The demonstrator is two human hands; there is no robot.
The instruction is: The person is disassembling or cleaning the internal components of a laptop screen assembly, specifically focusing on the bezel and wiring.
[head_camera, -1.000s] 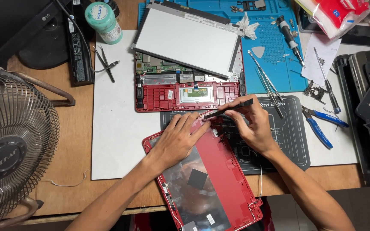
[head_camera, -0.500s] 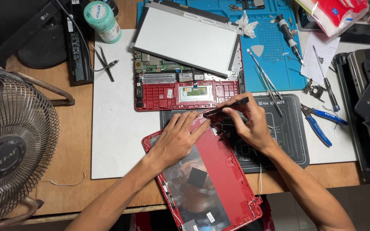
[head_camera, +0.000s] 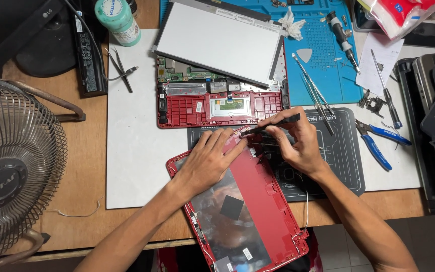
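Note:
A red laptop lid cover (head_camera: 247, 211) lies inside-up and slanted across the table's front edge, with a foil sheet and a black square pad on it. My left hand (head_camera: 208, 162) presses flat on its upper left part. My right hand (head_camera: 298, 143) holds a thin black tool (head_camera: 273, 124) like a pen, its tip at the cover's top corner. Behind them lies the open red laptop base (head_camera: 217, 107) with its circuit board showing, and a bare grey screen panel (head_camera: 217, 43) leans across it.
A black work mat (head_camera: 343, 151) lies under my right hand. Blue pliers (head_camera: 378, 143), tweezers (head_camera: 314, 95), screwdrivers (head_camera: 386, 93) and a blue mat (head_camera: 323, 45) are to the right. A metal fan (head_camera: 11, 176) stands at left, a black battery (head_camera: 87, 53) and a green bottle (head_camera: 118, 20) behind it.
My right hand has shifted a little, working the black tool's tip along the cover's top corner. My left hand stays pressed on the cover.

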